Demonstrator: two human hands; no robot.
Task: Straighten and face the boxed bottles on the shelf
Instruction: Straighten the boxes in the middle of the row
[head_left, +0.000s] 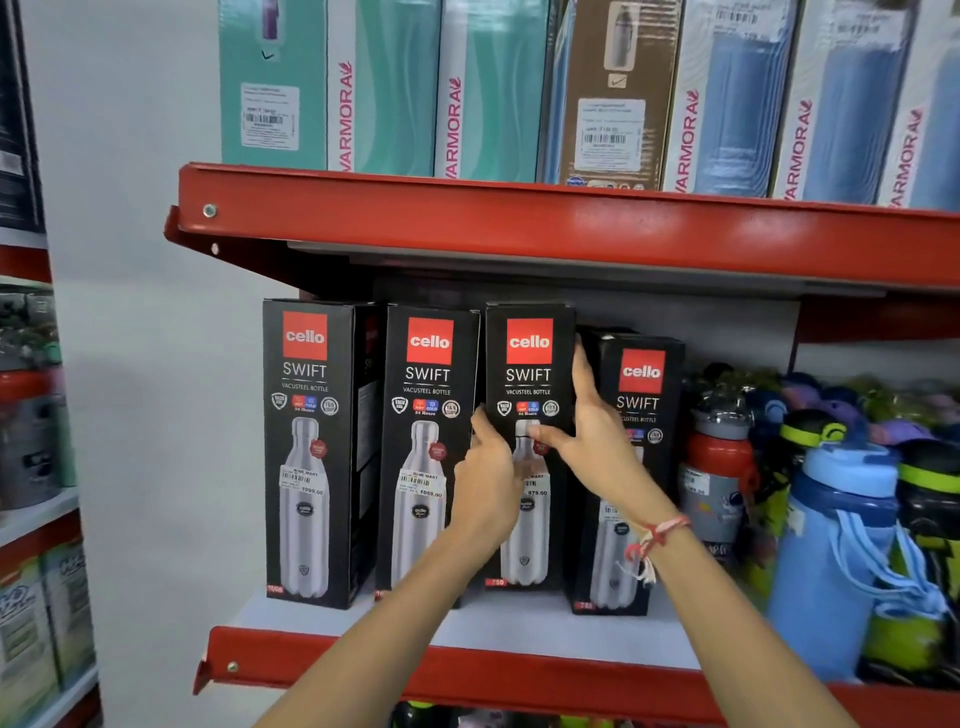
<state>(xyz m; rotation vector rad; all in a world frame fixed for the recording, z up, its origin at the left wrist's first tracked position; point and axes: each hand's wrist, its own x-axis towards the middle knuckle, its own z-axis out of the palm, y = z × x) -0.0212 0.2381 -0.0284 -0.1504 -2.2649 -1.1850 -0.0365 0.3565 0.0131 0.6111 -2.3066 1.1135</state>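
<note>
Several black Cello Swift bottle boxes stand upright in a row on the white shelf (519, 631) with its red front lip. The third box (529, 358) is gripped from both sides. My left hand (485, 480) presses its left edge at mid height. My right hand (592, 436) wraps its right edge, fingers reaching up behind the corner and thumb across the front. The first box (306, 452) and second box (426, 457) stand to the left, fronts facing out. The shorter fourth box (641, 410) sits to the right, partly hidden by my right wrist.
Loose bottles crowd the shelf's right side: a red and grey one (719, 467) and a blue one (831, 545). The red shelf above (519, 223) carries tall teal, brown and blue boxes. Another rack (31, 467) stands at the far left.
</note>
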